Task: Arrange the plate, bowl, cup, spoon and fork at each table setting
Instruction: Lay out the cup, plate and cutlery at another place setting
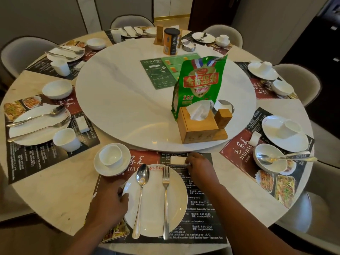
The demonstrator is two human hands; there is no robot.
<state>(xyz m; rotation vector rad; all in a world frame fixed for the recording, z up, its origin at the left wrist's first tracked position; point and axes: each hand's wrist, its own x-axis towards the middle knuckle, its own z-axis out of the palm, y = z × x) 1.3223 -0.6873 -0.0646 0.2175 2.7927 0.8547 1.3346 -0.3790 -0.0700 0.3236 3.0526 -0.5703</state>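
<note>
Gripping plate [154, 208] rim with fingers of left hand [108, 201], spoon [141, 196] and fork [165, 199] on it. Pinching white packet [177, 160] with right hand [199, 167] on bench [55, 190]. Leaving cup [110, 155] nested in bowl [103, 167] beside plate. Judging 3 left-side settings [39, 124] done, 2 right-side settings [285, 133] pending.

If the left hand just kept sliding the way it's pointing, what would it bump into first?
The white plate: the left hand points right, with its thumb at the rim. Pushing on, it would likely reach the spoon lying on the plate next.
</note>
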